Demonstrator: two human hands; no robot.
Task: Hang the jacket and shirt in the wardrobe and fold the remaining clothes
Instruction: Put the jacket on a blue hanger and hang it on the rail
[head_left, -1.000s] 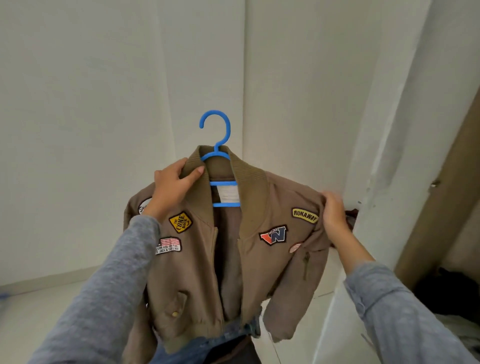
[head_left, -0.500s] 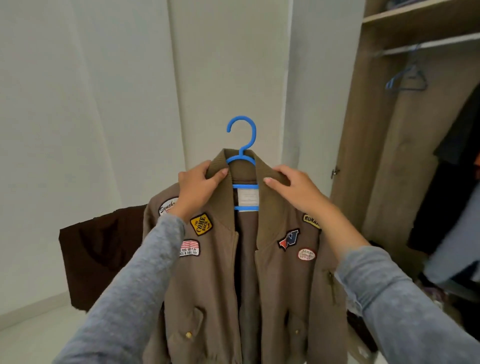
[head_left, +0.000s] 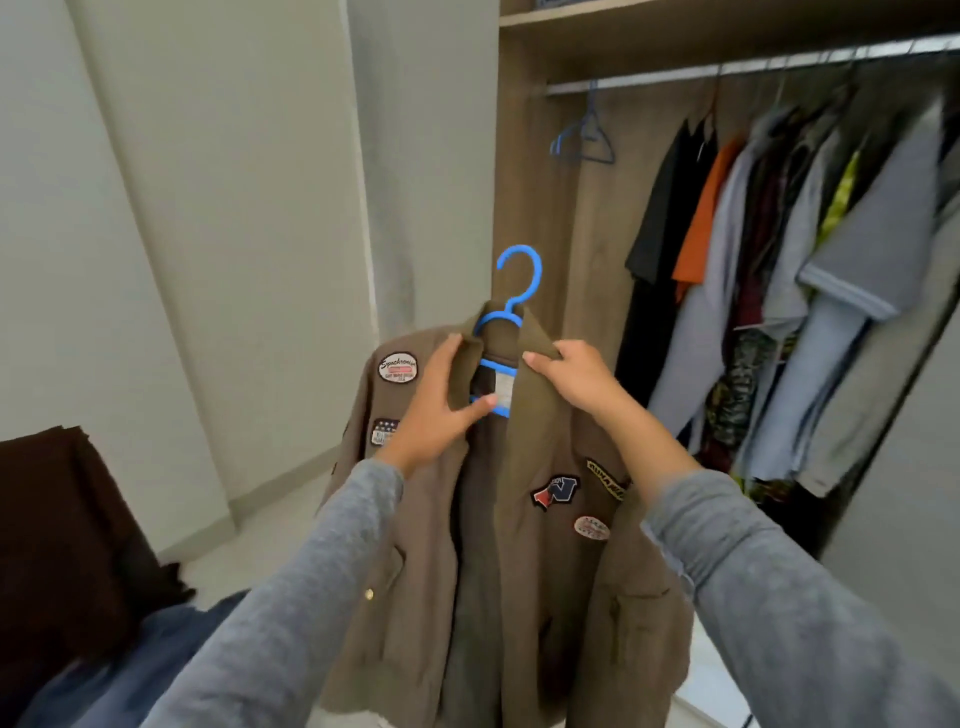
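A brown jacket (head_left: 550, 561) with sewn patches hangs on a blue plastic hanger (head_left: 518, 280), held up in front of me. My left hand (head_left: 436, 410) grips the left side of the collar together with the hanger's bar. The right side of the collar is pinched by my right hand (head_left: 576, 374). The hanger's hook points up, free, left of and below the wardrobe rail (head_left: 727, 70). The open wardrobe (head_left: 540, 197) stands at the right.
Several garments (head_left: 779, 291) hang packed along the right part of the rail. An empty blue hanger (head_left: 584, 140) hangs at its left end. A dark brown cloth (head_left: 62, 525) and blue denim (head_left: 119, 670) lie at the lower left. White walls stand behind.
My view has swung right, so the wardrobe's inside shows. My right hand moved from the jacket's sleeve to its collar. The jacket has come nearer the wardrobe.
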